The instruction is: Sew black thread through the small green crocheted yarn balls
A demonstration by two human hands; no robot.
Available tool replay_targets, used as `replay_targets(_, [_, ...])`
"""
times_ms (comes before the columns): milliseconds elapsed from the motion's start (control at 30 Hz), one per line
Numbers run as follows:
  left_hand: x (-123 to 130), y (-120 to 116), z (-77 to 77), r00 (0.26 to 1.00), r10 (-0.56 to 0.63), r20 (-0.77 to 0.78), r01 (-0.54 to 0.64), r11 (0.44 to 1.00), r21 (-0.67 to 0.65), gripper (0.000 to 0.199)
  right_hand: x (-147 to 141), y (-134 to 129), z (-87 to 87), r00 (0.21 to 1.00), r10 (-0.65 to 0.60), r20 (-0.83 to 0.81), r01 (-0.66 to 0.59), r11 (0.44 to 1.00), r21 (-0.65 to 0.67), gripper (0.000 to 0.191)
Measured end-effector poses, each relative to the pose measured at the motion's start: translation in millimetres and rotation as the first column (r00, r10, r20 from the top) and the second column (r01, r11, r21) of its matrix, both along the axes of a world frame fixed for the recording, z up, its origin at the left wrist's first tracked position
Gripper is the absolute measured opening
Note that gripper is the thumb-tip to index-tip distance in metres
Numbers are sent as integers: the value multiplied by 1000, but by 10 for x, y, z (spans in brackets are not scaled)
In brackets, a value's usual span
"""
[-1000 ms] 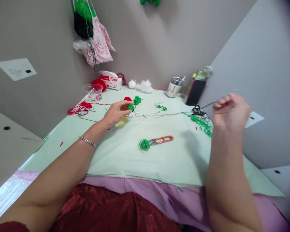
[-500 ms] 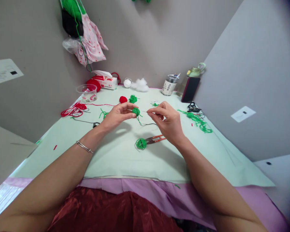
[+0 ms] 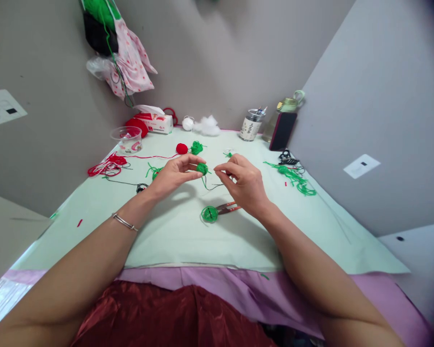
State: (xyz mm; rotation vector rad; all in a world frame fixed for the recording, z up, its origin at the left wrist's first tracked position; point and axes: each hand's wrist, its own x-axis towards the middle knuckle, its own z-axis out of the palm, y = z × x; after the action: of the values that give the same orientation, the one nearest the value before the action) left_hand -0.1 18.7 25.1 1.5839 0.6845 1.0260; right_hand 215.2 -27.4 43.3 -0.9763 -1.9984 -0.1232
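Between the thumb and fingers of my left hand (image 3: pixel 177 172) is a small green crocheted ball (image 3: pixel 202 168), with a dark thread hanging below it. My right hand (image 3: pixel 243 183) is closed in a pinch just to the right of the ball; a thin needle, barely visible, points from its fingertips toward the ball. Below the hands, a green yarn piece (image 3: pixel 210 214) lies by the tips of orange-handled thread snips (image 3: pixel 228 208). My right hand partly covers the snips' handles.
Red yarn (image 3: pixel 110 165), a clear plastic tub (image 3: pixel 130 140) and a tissue pack (image 3: pixel 159 123) stand or lie at left. Behind are a red ball (image 3: pixel 182 148) and white stuffing (image 3: pixel 208 126). A phone (image 3: pixel 283 131), a pen jar (image 3: pixel 251 126) and green yarn scraps (image 3: pixel 297 179) are at right.
My right hand has moved slightly left, bringing its pinched fingertips closer to the green ball. My left hand still holds the ball. The whole view has shifted a little.
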Motion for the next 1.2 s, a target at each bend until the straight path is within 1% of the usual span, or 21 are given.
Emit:
replay_targets(100, [4,-6,5,1000,12,-1,-12,1000,-4,34,0,-2,3,1000,14,3,-14,1000,0,15])
replay_targets(333, [15,-20,17,999,33,-10,-33,999,9,32,-15,-13,-5,999,0,33,2,997,-72,16])
replay_targets(500, [38,-32,9,999,43,18,-43,999,-11,33,-80,-37,-37,999,-19,36,22,997,-68,16])
replay_targets(600, [58,-43,4,998,35,44,-33,999,-42,37,-131,-54,-65,1000,5,-2,-5,995,-100,16])
replay_targets(700, [73,-51,-1,998,42,48,-39,998,-54,40,-153,-56,-82,995,48,-89,-65,978,-199,14])
replay_targets(800, [82,-57,-4,997,54,48,-51,997,-59,42,-131,-30,-78,975,76,-209,-140,939,-314,12])
replay_targets(900, [92,-67,2,997,60,46,-56,996,-72,43,-86,11,-58,945,98,-313,-225,888,-402,10])
replay_targets(1033, [103,-76,16,996,46,71,-41,996,-74,43,-34,58,-36,898,121,-423,-340,800,-494,15])
replay_targets(1200, [96,-65,7,997,40,72,-36,998,-52,42,2,97,-63,845,98,-526,-438,690,-576,24])
